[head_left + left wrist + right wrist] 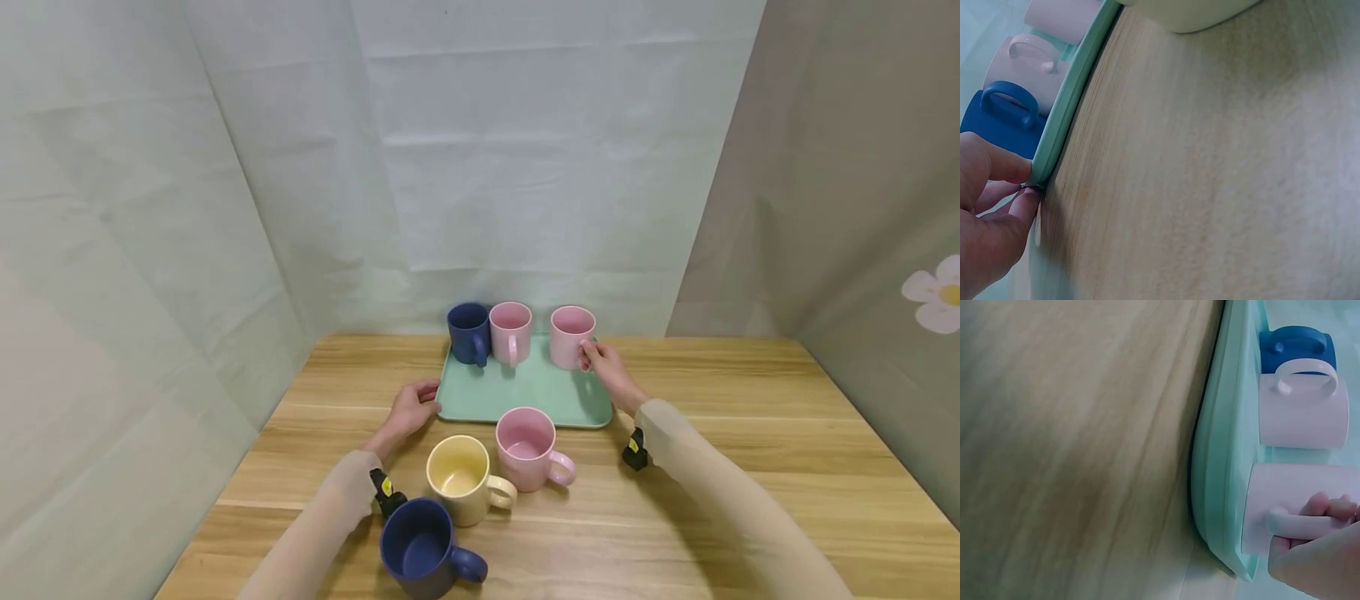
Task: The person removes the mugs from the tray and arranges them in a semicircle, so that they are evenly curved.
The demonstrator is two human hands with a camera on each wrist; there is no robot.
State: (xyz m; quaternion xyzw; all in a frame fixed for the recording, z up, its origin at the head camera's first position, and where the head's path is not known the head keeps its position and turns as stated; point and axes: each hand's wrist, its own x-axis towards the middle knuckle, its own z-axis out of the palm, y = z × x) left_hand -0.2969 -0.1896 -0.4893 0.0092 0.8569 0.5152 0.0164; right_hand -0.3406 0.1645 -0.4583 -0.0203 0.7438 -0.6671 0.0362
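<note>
A mint-green tray [525, 398] lies at the back of the table. At its left edge, my left hand [411, 410] pinches the rim, thumb above and fingers below in the left wrist view. My right hand [607, 373] grips the handle of a pink mug [567, 343] at the tray's right side; its fingers are curled through the handle [1304, 525] in the right wrist view. A second pink mug [511, 335] and a dark blue mug [467, 335] stand side by side at the tray's back left, handles toward me.
In front of the tray, three more mugs stand on the wooden table [750, 467]: a pink one [525, 462], a yellow one [459, 496] and a dark blue one [420, 558] by my left forearm. Pale cloth [525, 167] hangs behind and at both sides.
</note>
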